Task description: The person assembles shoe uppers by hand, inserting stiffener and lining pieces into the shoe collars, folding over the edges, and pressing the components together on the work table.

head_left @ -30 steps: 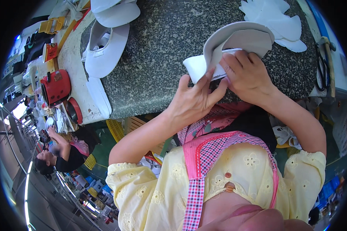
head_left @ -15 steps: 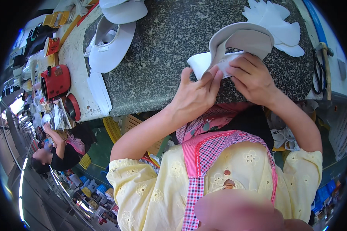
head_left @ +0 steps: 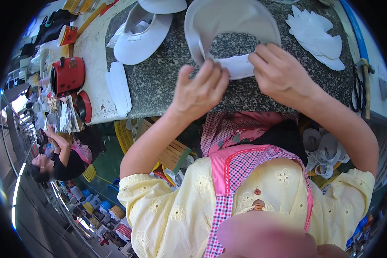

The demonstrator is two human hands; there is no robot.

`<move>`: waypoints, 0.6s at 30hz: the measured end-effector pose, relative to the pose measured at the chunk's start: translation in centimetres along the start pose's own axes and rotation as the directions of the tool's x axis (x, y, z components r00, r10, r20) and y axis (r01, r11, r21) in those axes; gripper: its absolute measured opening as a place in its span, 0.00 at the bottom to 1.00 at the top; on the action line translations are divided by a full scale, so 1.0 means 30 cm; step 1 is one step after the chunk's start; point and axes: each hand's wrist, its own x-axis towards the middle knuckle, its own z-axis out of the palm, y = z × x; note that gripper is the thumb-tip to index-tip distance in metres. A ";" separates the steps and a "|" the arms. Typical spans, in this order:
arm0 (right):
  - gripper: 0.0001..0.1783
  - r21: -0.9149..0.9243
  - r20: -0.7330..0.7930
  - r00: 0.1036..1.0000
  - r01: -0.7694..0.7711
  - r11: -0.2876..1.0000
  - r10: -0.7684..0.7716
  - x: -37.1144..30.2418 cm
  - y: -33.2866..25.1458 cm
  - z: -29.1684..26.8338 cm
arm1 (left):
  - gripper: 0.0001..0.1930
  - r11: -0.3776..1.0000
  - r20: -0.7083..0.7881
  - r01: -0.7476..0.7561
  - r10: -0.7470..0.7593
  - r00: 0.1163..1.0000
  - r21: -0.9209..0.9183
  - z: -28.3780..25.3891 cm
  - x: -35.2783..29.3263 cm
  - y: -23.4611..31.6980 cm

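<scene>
In front of me, over the speckled stone slab (head_left: 155,86), I hold a white shoe upper (head_left: 234,17), with its pale grey inside showing and a large opening in the middle. My left hand (head_left: 200,88) is closed on the left end of its narrow near band. The fingers of my right hand (head_left: 281,73) grip the band's right end. Between the two hands the band is stretched almost straight. To the left lie more white shoe uppers (head_left: 142,43) and several long white strips (head_left: 118,88). A fanned pile of white cut pieces (head_left: 318,38) rests at the right.
A red box-shaped container (head_left: 69,77) stands at the table's left side, beside a red round lid (head_left: 82,107). Black scissors (head_left: 356,90) hang by the right edge. Beneath the table is a basket of white pieces (head_left: 324,150). Another person (head_left: 64,159) works at far left.
The shoe upper, folded and tilted before, is now opened out into a ring and lies farther up and left in view. My hands have moved apart along its band.
</scene>
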 end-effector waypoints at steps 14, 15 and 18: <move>0.08 -0.145 -0.118 0.977 0.159 0.977 -0.176 0.112 -0.091 0.136 | 0.10 0.970 -0.081 0.119 -0.139 0.987 -0.211 0.110 -0.100 -0.016; 0.08 -0.148 -0.113 0.977 0.165 0.975 -0.183 0.111 -0.085 0.135 | 0.10 0.969 -0.087 0.125 -0.146 0.985 -0.213 0.104 -0.093 -0.026; 0.08 -0.060 0.020 0.989 0.151 0.987 -0.150 0.103 -0.048 0.114 | 0.16 0.852 -0.151 0.061 -0.162 0.975 -0.521 0.075 -0.076 -0.089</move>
